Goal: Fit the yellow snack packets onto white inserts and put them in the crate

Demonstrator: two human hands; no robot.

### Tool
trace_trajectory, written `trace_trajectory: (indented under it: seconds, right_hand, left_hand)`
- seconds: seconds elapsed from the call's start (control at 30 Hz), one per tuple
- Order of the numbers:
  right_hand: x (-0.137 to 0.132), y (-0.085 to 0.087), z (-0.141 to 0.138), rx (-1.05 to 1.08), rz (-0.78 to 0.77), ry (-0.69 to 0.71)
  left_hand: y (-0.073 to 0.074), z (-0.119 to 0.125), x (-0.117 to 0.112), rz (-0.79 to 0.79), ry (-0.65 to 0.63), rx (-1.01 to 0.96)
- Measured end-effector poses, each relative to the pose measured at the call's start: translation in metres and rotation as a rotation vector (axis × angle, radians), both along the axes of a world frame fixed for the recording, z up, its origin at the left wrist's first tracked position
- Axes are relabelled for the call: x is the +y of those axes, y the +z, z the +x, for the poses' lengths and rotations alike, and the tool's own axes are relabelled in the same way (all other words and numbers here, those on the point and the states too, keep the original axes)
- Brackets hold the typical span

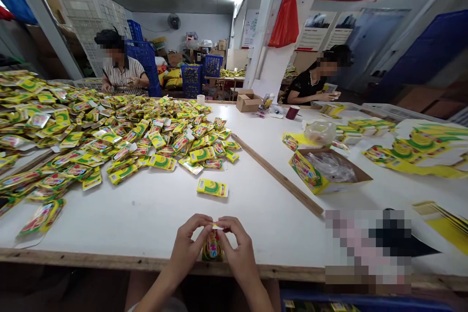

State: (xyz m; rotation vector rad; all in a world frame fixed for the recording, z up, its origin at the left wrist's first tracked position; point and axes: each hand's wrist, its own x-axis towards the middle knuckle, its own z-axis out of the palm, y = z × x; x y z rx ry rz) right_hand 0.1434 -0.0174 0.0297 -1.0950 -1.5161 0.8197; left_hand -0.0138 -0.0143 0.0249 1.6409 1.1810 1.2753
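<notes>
Both hands meet at the near edge of the white table, over a small printed carton (212,247). My left hand (189,243) pinches the carton's top end from the left. From the right, my right hand (236,243) pinches the same end, with a bit of white flap showing between the fingertips. The carton stands with its colourful lettered face towards me. Just beyond the hands lies a single yellow carton (212,187), flat on the table. To the left spreads a large heap of similar yellow cartons (120,144).
A wooden strip (278,175) lies slantwise across the white table (146,219). To its right stands an open display box (321,170) with clear plastic inside. Further back are a brown cardboard box (248,101) and a dark red cup (292,112). Two people sit across the table.
</notes>
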Motion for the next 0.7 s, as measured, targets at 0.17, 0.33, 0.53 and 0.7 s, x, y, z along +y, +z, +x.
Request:
trace_trajectory:
  seconds: [0.17, 0.33, 0.53, 0.7]
  right_hand:
    - [-0.001, 0.004, -0.006, 0.0, -0.017, -0.059]
    - [0.007, 0.011, -0.008, -0.013, -0.046, -0.076]
    - [0.0, 0.002, -0.001, 0.015, -0.044, -0.031]
    - [-0.006, -0.011, -0.005, 0.051, -0.013, -0.008]
  left_hand:
    - [0.004, 0.002, -0.001, -0.064, 0.038, -0.038]
    - [0.004, 0.007, 0.004, -0.121, 0.077, -0.09]
    - [-0.005, 0.003, 0.001, -0.1, 0.027, -0.109]
    - [-0.005, 0.003, -0.008, -0.069, -0.053, -0.087]
